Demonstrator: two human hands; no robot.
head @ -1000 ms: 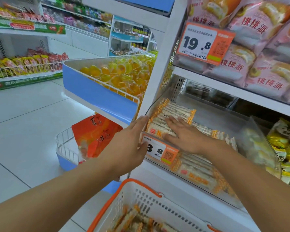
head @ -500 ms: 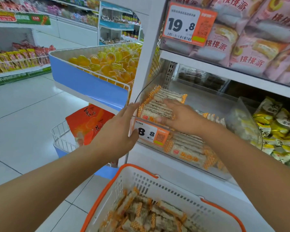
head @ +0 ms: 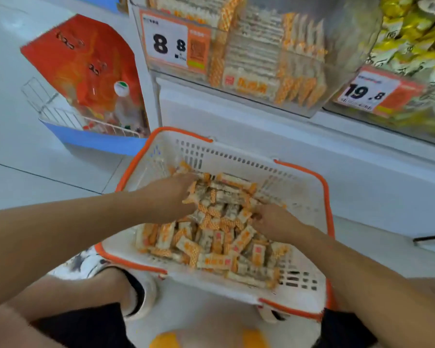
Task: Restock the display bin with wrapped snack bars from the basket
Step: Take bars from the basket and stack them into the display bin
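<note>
1. The wrapped snack bars [head: 211,237] lie heaped in the white, orange-rimmed basket [head: 236,156] on the floor, just below the shelf.
2. Both hands are down in the heap: the left hand [head: 171,197] has its fingers dug in around some bars, and the right hand [head: 274,222] is curled over others; how firmly either holds, I cannot tell.
3. Above, the clear display bin [head: 319,101] holds stacked bars behind an 8.8 price tag [head: 171,43].
4. To the left, a red bag [head: 86,66] leans in a wire rack [head: 60,116].

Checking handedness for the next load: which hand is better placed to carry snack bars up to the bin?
Left, probably: the left hand is already among the snack bars, directly below the display bin; the right hand lies slightly nearer the person.
</note>
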